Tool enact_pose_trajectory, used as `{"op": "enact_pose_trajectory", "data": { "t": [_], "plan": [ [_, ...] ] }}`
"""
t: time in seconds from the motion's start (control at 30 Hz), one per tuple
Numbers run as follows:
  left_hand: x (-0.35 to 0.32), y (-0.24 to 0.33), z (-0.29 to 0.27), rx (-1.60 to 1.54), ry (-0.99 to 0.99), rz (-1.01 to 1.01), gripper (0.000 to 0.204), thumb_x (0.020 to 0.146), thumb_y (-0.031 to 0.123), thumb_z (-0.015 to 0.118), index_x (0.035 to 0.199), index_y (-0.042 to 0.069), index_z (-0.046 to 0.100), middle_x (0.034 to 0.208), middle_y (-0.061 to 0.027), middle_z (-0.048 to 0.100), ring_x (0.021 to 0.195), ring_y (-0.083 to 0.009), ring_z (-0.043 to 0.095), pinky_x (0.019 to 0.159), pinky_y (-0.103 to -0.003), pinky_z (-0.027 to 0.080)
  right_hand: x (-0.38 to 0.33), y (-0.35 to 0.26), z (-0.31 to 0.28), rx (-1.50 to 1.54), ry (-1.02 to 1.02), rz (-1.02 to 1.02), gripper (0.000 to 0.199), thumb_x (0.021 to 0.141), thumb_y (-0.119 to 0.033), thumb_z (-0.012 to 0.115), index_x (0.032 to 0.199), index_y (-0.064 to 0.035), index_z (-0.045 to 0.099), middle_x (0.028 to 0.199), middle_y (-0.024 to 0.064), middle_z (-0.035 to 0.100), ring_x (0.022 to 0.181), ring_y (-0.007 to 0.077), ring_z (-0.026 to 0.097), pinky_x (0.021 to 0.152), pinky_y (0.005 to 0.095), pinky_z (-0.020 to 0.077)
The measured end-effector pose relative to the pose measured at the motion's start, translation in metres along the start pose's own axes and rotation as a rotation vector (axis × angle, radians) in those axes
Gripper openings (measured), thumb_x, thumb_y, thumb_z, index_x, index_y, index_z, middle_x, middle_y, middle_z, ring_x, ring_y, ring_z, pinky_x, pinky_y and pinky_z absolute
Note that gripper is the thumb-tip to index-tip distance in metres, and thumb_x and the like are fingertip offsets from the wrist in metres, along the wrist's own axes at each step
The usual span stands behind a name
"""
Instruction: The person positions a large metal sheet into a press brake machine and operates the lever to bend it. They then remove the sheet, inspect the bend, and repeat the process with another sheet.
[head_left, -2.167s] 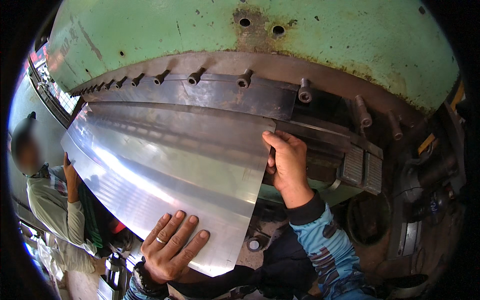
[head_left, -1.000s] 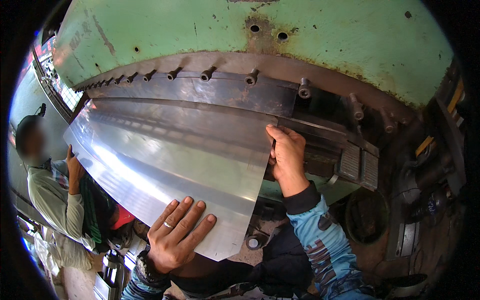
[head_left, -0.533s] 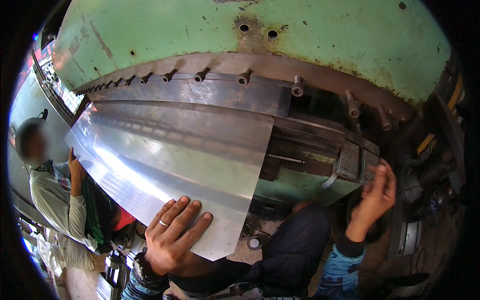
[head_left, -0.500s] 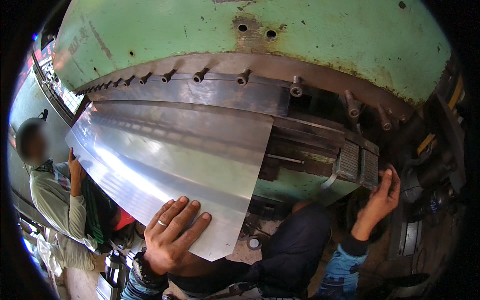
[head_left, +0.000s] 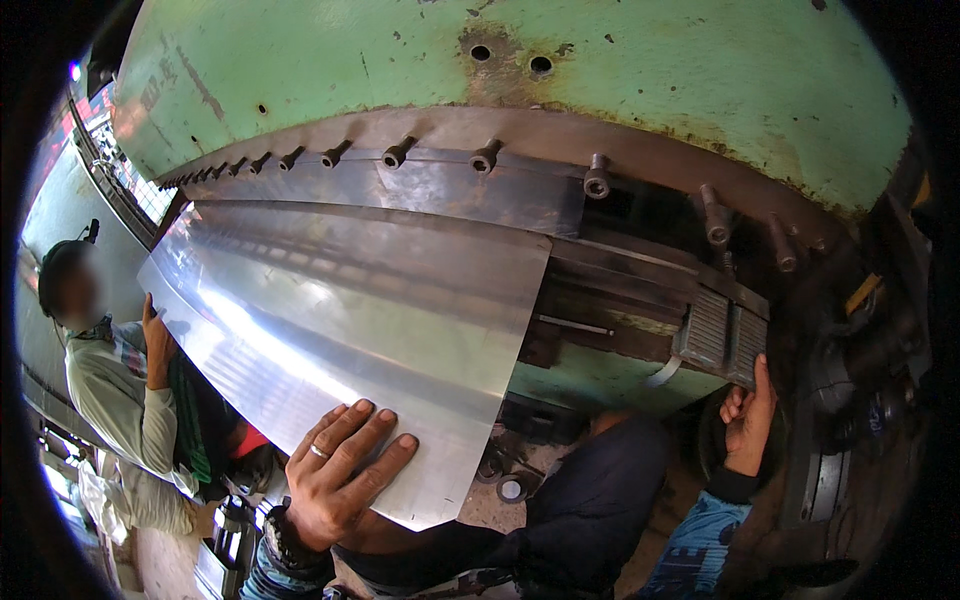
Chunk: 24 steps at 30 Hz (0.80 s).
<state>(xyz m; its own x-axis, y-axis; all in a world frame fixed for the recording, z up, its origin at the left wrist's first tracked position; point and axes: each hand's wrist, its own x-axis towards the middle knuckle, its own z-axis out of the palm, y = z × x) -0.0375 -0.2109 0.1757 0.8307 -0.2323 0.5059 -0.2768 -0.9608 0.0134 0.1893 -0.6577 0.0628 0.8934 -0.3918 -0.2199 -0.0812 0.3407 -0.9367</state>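
Note:
A large shiny metal sheet (head_left: 350,300) slopes from the bed of a green press machine (head_left: 380,50) toward me. My left hand (head_left: 345,465), with a ring on one finger, lies on the sheet's near part, fingers stretched out over its surface. My right hand (head_left: 748,415) is at the right end of the machine bed, just below a ribbed metal block (head_left: 748,340). Its index finger points up against the block's lower edge, and the other fingers are bent with nothing visible in them. A second ribbed block (head_left: 706,322) sits beside the first.
At the left, another person (head_left: 125,390) has a hand at the sheet's far edge. A row of bolts (head_left: 485,155) sticks out along the machine's upper beam. A hex key (head_left: 575,325) rests on the bed. A roll of tape (head_left: 512,488) is on the floor below.
My right hand has dropped slightly and turned, its index finger now straight up at the block's lower edge. My left hand stays on the sheet. The view has shifted slightly.

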Motion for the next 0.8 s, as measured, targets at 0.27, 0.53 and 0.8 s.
{"op": "enact_pose_trajectory", "data": {
  "t": [0.27, 0.53, 0.8],
  "plan": [
    [-0.001, -0.001, -0.005, -0.019, -0.023, 0.020, 0.061, 0.067, 0.036, 0.064, 0.121, 0.011, 0.077, 0.125, -0.0184, 0.072, 0.121, -0.0405, 0.068, 0.104, -0.055, 0.054, 0.007, 0.015, -0.005, 0.158, -0.055, -0.069, 0.029, 0.100, -0.040, 0.073, 0.105, -0.0139, 0.064, 0.060, -0.0014, 0.048, 0.046, 0.0084, 0.042, 0.042, 0.0277, 0.0279],
    [-0.001, 0.001, -0.006, -0.013, -0.032, 0.017, 0.064, 0.065, 0.038, 0.063, 0.122, 0.011, 0.077, 0.126, -0.0190, 0.072, 0.122, -0.0406, 0.067, 0.105, -0.055, 0.054, 0.005, 0.014, -0.001, 0.197, -0.011, 0.013, 0.056, 0.098, -0.050, 0.070, 0.144, -0.0213, 0.056, 0.062, -0.0009, 0.045, 0.049, 0.0094, 0.040, 0.046, 0.0265, 0.0285],
    [-0.001, 0.005, -0.004, -0.018, 0.000, 0.005, 0.059, 0.065, 0.035, 0.072, 0.118, 0.012, 0.078, 0.125, -0.0190, 0.073, 0.120, -0.0401, 0.068, 0.105, -0.055, 0.055, -0.008, 0.006, 0.010, 0.125, 0.121, -0.003, 0.065, 0.094, -0.064, 0.069, 0.134, -0.0133, 0.063, 0.066, 0.0000, 0.047, 0.049, 0.0083, 0.039, 0.046, 0.0274, 0.0281]
  ]
}}
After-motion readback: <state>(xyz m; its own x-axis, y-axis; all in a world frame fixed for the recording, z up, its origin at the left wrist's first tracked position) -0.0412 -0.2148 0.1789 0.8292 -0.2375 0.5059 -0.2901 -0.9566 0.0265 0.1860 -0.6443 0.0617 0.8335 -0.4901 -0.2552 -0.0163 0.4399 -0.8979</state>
